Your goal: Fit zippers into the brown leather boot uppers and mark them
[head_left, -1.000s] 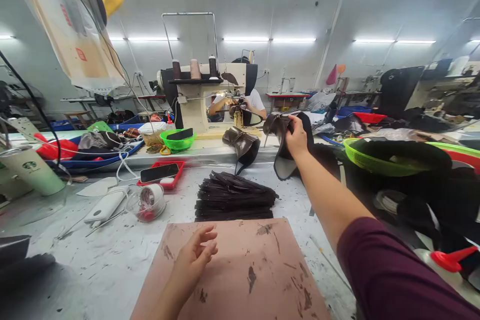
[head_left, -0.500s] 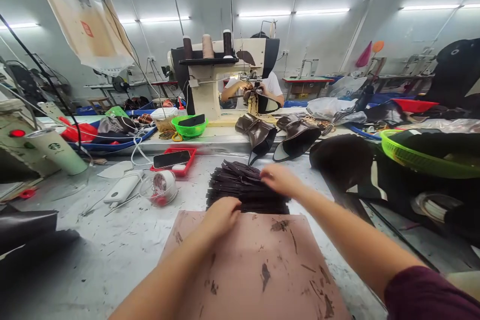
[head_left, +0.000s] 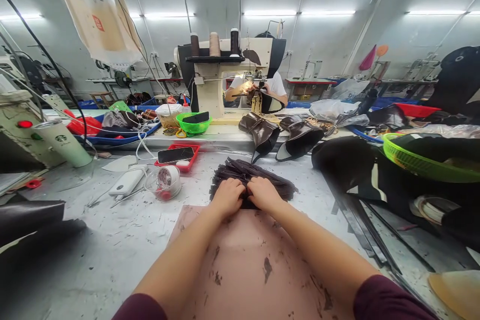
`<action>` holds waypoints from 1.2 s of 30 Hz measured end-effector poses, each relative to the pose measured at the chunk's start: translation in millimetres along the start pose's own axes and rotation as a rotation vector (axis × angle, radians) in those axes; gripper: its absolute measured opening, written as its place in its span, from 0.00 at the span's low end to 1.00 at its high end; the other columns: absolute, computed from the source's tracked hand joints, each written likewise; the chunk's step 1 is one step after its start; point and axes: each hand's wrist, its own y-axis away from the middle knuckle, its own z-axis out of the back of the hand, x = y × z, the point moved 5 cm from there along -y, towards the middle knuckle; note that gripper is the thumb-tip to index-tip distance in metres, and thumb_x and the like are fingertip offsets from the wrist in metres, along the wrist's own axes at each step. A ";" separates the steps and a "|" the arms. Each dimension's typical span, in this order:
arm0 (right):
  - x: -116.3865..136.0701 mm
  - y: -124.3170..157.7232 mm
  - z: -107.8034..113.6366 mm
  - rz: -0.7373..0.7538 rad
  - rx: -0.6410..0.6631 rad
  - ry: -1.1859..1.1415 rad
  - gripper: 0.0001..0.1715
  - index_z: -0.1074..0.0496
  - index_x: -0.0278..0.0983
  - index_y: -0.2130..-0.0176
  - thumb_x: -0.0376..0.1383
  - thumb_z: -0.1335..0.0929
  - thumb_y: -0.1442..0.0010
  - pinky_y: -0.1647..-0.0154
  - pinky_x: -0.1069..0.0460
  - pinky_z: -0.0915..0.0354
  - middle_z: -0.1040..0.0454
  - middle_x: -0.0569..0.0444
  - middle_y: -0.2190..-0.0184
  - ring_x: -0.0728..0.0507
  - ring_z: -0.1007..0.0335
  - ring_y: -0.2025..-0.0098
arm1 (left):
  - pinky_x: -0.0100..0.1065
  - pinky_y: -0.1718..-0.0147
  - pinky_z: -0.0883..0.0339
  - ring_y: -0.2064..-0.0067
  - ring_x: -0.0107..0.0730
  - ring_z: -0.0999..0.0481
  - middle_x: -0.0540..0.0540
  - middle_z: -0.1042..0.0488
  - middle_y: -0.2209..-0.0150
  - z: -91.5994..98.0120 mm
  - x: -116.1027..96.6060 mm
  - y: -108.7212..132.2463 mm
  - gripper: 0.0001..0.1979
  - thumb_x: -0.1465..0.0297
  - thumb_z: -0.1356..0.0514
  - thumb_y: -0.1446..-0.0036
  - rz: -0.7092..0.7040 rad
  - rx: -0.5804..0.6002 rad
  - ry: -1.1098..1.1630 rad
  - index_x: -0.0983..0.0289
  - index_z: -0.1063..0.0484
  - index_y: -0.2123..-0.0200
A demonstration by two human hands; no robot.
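A pile of thin dark brown strips [head_left: 277, 178] lies at the far edge of a pinkish board [head_left: 243, 260] marked with dark scraps. My left hand [head_left: 229, 197] is closed at the near side of the pile, fingers curled onto the strips. Right beside it, my right hand [head_left: 264, 194] is closed on the strips too, with its fingertips almost meeting the left ones. Both hands hide the middle of the pile and their own fingertips. Beyond it rest two shiny brown leather boot uppers [head_left: 261, 132].
A red tray [head_left: 191, 157] with a phone, a clear round tub [head_left: 163, 187] and a white power bank [head_left: 128, 181] sit left. Dark leather and a green basket [head_left: 423, 162] lie right. Behind the sewing machine [head_left: 210, 90], another person works.
My right hand has come in from the pile's right side to its near middle, beside my left hand. The strips now fan out more at the right. The view has shifted slightly.
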 end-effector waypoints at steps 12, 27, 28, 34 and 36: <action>21.9 84.5 56.1 0.099 0.102 -0.169 0.10 0.33 0.37 0.62 0.29 0.33 0.48 0.64 0.53 0.41 0.28 0.56 0.69 0.47 0.34 0.67 | 0.46 0.53 0.38 0.51 0.40 0.34 0.57 0.32 0.54 1.5 -9.6 6.9 0.14 0.66 0.41 0.46 -0.042 0.155 -0.053 0.66 0.32 0.57; 108.3 213.2 16.9 0.154 0.397 -0.566 0.14 0.29 0.37 0.59 0.27 0.32 0.47 0.64 0.57 0.35 0.25 0.56 0.64 0.50 0.29 0.63 | 0.35 0.58 0.34 0.57 0.31 0.29 0.56 0.29 0.56 45.2 -22.2 98.5 0.12 0.68 0.49 0.40 0.230 -0.001 0.297 0.66 0.34 0.55; 107.4 213.3 10.8 0.140 0.391 -0.460 0.14 0.28 0.37 0.59 0.27 0.32 0.48 0.65 0.57 0.35 0.25 0.56 0.64 0.49 0.29 0.65 | 0.32 0.61 0.34 0.60 0.29 0.28 0.53 0.28 0.61 45.1 -29.9 116.6 0.10 0.68 0.48 0.41 0.214 0.033 0.308 0.65 0.32 0.59; 113.5 227.3 8.2 0.151 0.270 -0.194 0.10 0.26 0.36 0.68 0.26 0.36 0.44 0.61 0.50 0.39 0.28 0.50 0.65 0.43 0.33 0.62 | 0.33 0.65 0.36 0.68 0.34 0.28 0.53 0.29 0.74 21.1 -93.0 210.3 0.09 0.69 0.43 0.49 0.135 0.209 0.287 0.64 0.30 0.79; 121.4 237.6 6.0 0.133 0.215 -0.123 0.12 0.26 0.34 0.66 0.25 0.37 0.43 0.58 0.48 0.40 0.28 0.46 0.64 0.41 0.34 0.60 | 0.37 0.61 0.37 0.63 0.38 0.28 0.57 0.28 0.71 13.0 -106.7 222.2 0.09 0.70 0.44 0.47 0.169 0.193 0.272 0.65 0.29 0.77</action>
